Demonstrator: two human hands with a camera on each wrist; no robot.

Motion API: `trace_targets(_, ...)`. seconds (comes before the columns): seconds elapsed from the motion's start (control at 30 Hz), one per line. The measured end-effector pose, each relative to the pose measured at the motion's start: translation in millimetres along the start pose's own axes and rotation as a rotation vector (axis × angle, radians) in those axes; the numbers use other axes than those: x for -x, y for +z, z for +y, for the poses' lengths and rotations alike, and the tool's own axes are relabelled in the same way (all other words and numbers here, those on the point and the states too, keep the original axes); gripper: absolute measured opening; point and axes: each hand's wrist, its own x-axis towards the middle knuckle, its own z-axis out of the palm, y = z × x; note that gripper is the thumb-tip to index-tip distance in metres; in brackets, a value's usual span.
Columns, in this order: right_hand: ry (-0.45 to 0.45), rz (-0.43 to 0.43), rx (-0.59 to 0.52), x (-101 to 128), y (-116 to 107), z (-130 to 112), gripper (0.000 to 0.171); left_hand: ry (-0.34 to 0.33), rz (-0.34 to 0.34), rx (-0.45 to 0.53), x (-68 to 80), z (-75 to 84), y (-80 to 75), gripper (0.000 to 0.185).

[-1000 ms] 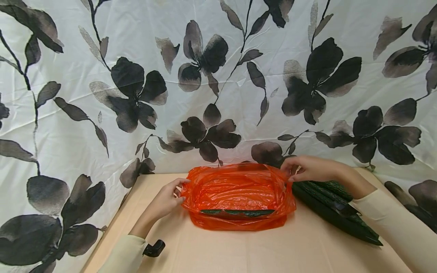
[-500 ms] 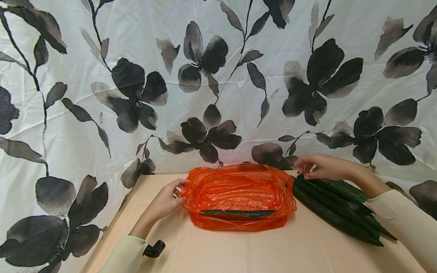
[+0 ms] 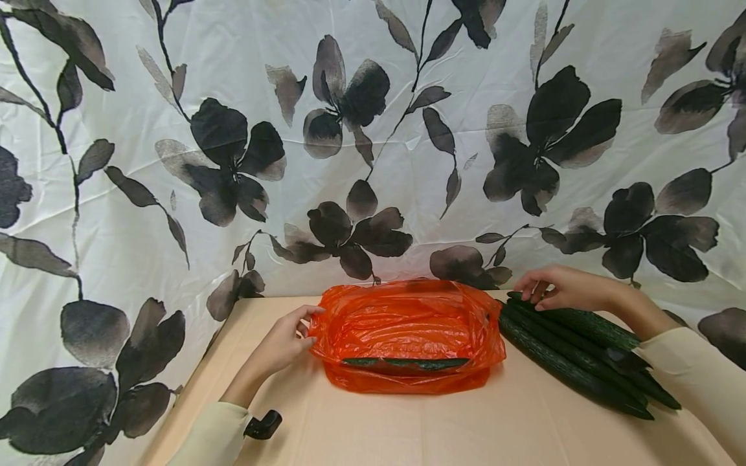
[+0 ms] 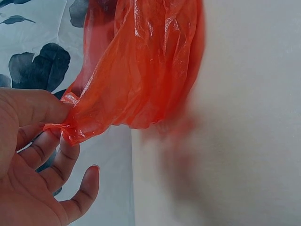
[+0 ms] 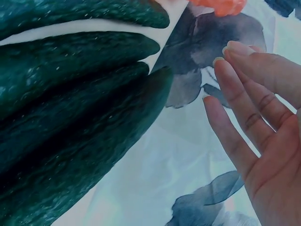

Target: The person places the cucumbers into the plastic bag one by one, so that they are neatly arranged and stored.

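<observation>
An orange plastic bag (image 3: 408,336) lies open on the tan table (image 3: 408,427) with one dark cucumber (image 3: 405,363) inside along its near wall. My left hand (image 3: 309,323) pinches the bag's left rim (image 4: 141,70) between thumb and fingers (image 4: 56,122). A pile of long dark green cucumbers (image 3: 577,353) lies to the right of the bag. My right hand (image 3: 539,291) is over their far ends. In the right wrist view its fingers (image 5: 235,84) are straight, hold nothing and stand apart from the cucumbers (image 5: 70,117).
A white cloth with dark flower prints (image 3: 350,129) hangs close behind the table and drapes down on the left and right. The table's front half (image 3: 373,440) is bare tan surface.
My right hand has let go of the bag's right rim and moved right, over the far ends of the cucumbers. The left hand and the bag have stayed put.
</observation>
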Motion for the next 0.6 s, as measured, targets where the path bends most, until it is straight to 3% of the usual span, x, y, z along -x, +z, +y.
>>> trace_targets(0.6,0.077,0.046,0.011,14,-3,23,0.055,-0.007,0.001,-0.006,0.7,0.8,-0.1,0.054)
